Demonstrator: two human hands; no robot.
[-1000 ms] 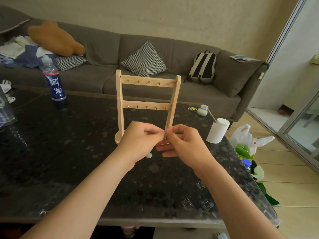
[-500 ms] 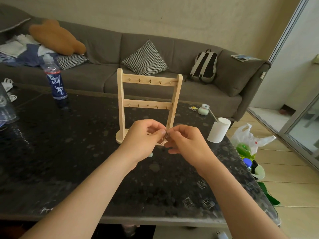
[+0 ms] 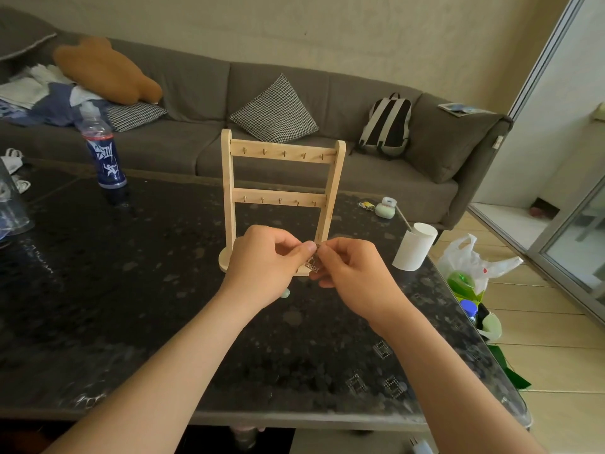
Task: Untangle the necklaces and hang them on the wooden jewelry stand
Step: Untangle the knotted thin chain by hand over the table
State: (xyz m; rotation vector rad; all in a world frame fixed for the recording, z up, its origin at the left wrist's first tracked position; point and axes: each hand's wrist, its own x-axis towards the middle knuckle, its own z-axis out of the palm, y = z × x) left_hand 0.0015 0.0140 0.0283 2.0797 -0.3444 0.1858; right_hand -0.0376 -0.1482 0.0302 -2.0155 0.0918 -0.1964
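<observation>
Left hand [image 3: 265, 267] and right hand [image 3: 350, 273] meet above dark speckled stone worktop [image 3: 131, 306], near pale wooden two-rail jewelry stand [image 3: 281, 198]. Both grips narrow, thumb and fingertips pinching thin tangled silvery necklace chain [image 3: 312, 262] between them. Small pale green bead [image 3: 285, 293] under left hand. White paper cup [image 3: 414, 245] to right.

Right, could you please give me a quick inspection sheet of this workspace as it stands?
Surface: dark speckled table, glossy.
Job's things: wooden jewelry stand upright, hooks bare; tangled necklaces held before its base.
Clutter: blue bottle, white paper cup, small green pot.
Hands: left hand and right hand both pinch the necklaces.
Cables: nothing seen.
Surroundings: grey sofa with backpack; plastic bag on floor.
</observation>
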